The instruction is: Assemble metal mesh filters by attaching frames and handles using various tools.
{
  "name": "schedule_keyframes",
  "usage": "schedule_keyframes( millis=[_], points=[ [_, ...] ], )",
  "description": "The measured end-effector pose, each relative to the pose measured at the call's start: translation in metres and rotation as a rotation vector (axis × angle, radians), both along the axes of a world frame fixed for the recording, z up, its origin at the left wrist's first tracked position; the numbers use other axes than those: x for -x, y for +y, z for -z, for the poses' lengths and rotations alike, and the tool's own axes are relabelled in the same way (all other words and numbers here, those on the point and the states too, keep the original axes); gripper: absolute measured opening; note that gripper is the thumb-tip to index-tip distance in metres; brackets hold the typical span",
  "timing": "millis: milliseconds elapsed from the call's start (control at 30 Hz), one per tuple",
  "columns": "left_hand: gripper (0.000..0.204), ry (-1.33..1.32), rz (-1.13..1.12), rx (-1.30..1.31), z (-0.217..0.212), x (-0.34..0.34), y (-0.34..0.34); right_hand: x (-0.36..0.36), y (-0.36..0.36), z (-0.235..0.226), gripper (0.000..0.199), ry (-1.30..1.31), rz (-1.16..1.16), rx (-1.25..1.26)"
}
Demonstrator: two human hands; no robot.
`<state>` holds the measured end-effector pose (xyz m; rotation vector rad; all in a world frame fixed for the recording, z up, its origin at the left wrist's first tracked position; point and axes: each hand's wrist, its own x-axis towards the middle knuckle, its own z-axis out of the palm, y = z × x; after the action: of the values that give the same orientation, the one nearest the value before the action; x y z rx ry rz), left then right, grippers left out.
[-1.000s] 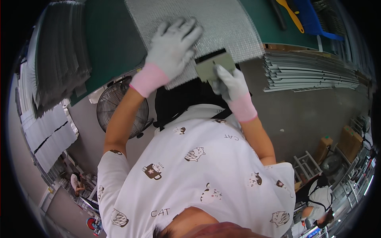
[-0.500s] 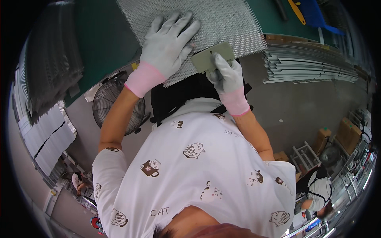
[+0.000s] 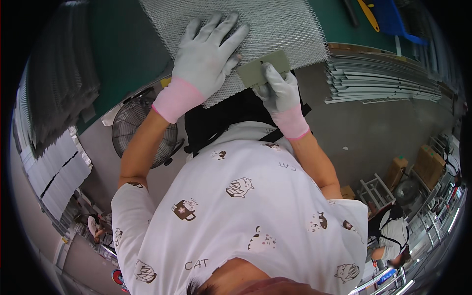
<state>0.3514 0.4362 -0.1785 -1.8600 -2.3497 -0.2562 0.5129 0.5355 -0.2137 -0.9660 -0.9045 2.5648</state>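
A silvery sheet of expanded metal mesh (image 3: pixel 280 24) lies on the green table (image 3: pixel 123 44), its near corner reaching over the front edge. My left hand (image 3: pixel 204 54), in a white glove with a pink cuff, rests flat on the mesh with its fingers spread. To its right, my right hand (image 3: pixel 280 91), gloved alike, pinches a flat grey-green rectangular plate (image 3: pixel 265 68) between thumb and fingers. The plate lies over the near edge of the mesh; whether it touches the wires I cannot tell.
Stacked mesh sheets (image 3: pixel 61 73) stand at the left. Below the table edge is a black floor fan (image 3: pixel 140 128). Long metal strips (image 3: pixel 383 78) are piled at the right. A yellow-handled tool (image 3: pixel 368 14) and a blue tray (image 3: pixel 393 22) lie at the far right. Other people work behind.
The plate and my right hand have shifted very slightly. My left hand stays flat on the mesh, and the whole view has drifted a little.
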Motion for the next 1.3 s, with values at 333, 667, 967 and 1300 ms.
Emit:
schedule_keyframes(
  millis=[333,667,967,1300],
  points=[
    [0.053,-0.218,-0.21,-0.018,-0.009,-0.001,0.026,-0.005,0.004,0.012,0.026,0.035,-0.064,-0.039],
    [0.044,-0.215,-0.142,-0.015,-0.01,0.005,0.025,0.014,-0.009,-0.014,0.022,-0.126,0.08,-0.034],
    [0.03,0.015,-0.037,-0.088,-0.012,0.072,0.021,0.006,0.035,-0.01,0.052,0.267,-0.278,-0.058],
    [0.044,-0.121,-0.082,0.009,-0.026,0.049,-0.002,-0.083,0.178,0.049,0.043,-0.996,-0.675,-1.939]
  ],
)
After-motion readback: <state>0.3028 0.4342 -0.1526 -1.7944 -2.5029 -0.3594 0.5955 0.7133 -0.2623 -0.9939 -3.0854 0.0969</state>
